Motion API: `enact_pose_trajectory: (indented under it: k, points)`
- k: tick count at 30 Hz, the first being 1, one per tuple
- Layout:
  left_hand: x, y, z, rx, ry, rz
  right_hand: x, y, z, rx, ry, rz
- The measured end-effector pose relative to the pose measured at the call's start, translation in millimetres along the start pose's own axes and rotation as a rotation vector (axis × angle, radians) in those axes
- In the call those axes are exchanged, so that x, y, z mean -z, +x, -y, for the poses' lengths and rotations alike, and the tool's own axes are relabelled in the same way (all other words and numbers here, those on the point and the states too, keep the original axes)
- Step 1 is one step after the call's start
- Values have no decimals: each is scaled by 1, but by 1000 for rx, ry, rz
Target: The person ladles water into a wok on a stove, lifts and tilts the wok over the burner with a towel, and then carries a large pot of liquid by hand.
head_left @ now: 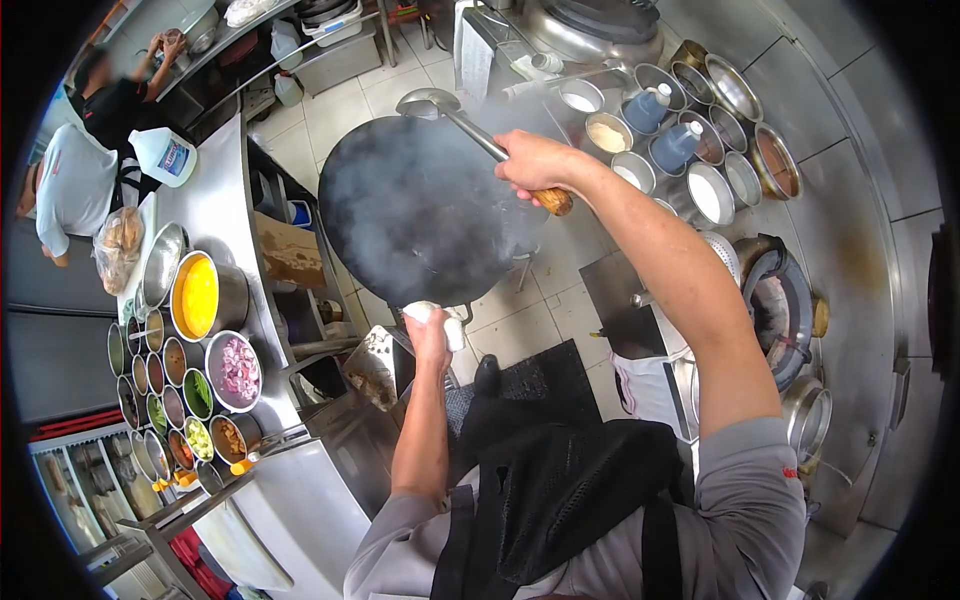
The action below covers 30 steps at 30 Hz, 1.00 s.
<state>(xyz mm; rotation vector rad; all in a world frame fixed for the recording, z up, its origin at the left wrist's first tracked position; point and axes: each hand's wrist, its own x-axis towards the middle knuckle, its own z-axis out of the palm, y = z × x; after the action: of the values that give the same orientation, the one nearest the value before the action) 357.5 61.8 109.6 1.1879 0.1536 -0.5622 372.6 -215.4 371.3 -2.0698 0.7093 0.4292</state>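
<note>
A large black wok (420, 215) hangs in front of me over the tiled floor, with grey smoke rising from its bowl. My left hand (430, 335) is closed round a folded white cloth (453, 331) at the wok's near edge, by its handle. Higher up on the right, my right hand (533, 165) grips a metal ladle (430, 102) near its wooden handle end. The ladle's bowl is over the far rim of the wok, tilted away from me.
To the left, a steel counter (222, 200) carries a pot of yellow liquid (198, 298), chopped onion (235, 370) and several small ingredient tins. Seasoning pots and blue squeeze bottles (675, 146) stand right, near a burner (780, 310). Two people (75, 185) are at far left.
</note>
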Motion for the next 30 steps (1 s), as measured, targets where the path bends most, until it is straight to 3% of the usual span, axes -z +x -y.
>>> enact_pose_trajectory:
  k: [11, 17, 23, 26, 30]
  points:
    - [2, 20, 0, 4, 53, 19, 6, 19, 5, 17, 4, 36]
    - [4, 32, 10, -124, 85, -54, 5, 26, 6, 22, 33, 32]
    - [0, 31, -4, -73, 130, -61, 2, 26, 11, 27, 63, 26]
    - [14, 46, 17, -171, 190, -64, 2, 28, 11, 39, 62, 28]
    - [-1, 30, -10, -93, 169, -59, 2, 30, 11, 33, 58, 25]
